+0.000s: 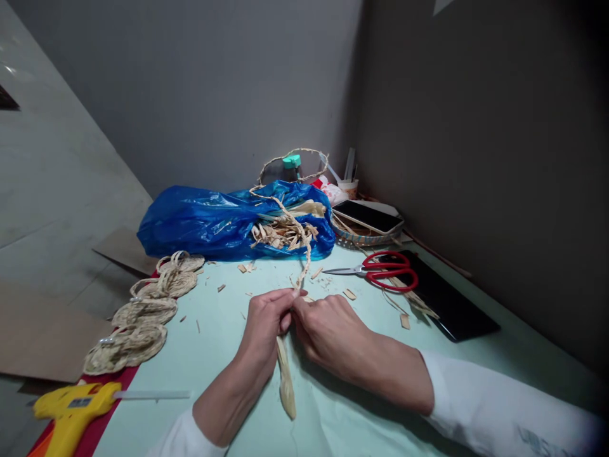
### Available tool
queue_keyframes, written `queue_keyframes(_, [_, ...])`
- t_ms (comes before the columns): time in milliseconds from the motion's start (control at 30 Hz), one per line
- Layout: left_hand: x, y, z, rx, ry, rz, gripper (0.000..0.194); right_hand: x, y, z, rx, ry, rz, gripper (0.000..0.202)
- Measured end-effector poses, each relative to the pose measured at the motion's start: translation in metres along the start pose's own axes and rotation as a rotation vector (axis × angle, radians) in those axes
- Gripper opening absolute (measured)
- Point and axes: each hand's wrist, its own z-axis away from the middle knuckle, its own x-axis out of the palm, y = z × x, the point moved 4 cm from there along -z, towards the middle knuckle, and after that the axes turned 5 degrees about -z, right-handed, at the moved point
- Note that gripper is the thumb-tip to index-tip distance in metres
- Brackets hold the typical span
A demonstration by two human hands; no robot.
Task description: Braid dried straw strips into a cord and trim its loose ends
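Pale-green worktop (190, 355): left hand (266, 317) and right hand (330, 324) pinch the plant-fibre cord (308, 252) between fingers, apparently to prevent unravelling; red-handled scissors (362, 270) (blades pointing left) lie within reach.

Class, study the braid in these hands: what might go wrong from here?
The left hand and right hand hold the braid; if either slips, it may loosen.
The scissors lie near the right hand, tip toward the braid, and might prick a finger.
The braid crosses the bag of strips and could snag there.
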Motion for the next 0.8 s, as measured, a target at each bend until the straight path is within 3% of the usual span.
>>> queue_keyframes(100, [-0.002, 0.001, 0.000, -0.040, 0.059, 0.030, 0.017, -0.013, 0.002, -0.001, -0.098, 0.044, -0.125, 0.019])
queue_keyframes(167, [-0.002, 0.004, 0.000, -0.031, 0.076, 0.053, 0.019, -0.028, 0.012, -0.004, -0.084, 0.140, -0.352, 0.029])
queue_keyframes(233, [0.001, 0.006, 0.001, -0.013, 0.054, 0.050, 0.020, -0.041, 0.033, -0.009, 0.057, 0.301, -0.589, 0.044])
queue_keyframes(300, [0.005, 0.006, 0.003, -0.016, 0.017, 0.013, 0.023, -0.044, 0.055, -0.015, 0.221, 0.405, -0.759, 0.043])
queue_keyframes(433, [0.013, 0.006, 0.007, 0.000, -0.052, -0.087, 0.024, -0.023, 0.075, -0.031, 0.318, 0.188, -1.199, 0.031])
queue_keyframes(567, [0.017, 0.005, 0.010, 0.033, -0.078, -0.202, 0.023, -0.021, 0.090, -0.034, 0.353, 0.336, -1.298, 0.033])
queue_keyframes(600, [0.017, 0.005, 0.010, 0.050, -0.075, -0.213, 0.022, -0.020, 0.092, -0.034, 0.365, 0.298, -1.294, 0.036])
queue_keyframes(700, [0.017, 0.006, 0.009, 0.075, -0.070, -0.225, 0.022, -0.014, 0.086, -0.035, 0.323, 0.026, -1.416, 0.038])
queue_keyframes(733, [0.017, 0.006, 0.009, 0.069, -0.075, -0.231, 0.024, -0.014, 0.083, -0.035, 0.290, -0.001, -1.471, 0.036])
queue_keyframes(800, [0.019, 0.006, 0.009, 0.045, -0.090, -0.238, 0.027, -0.019, 0.080, -0.036, 0.233, 0.119, -1.536, 0.032])
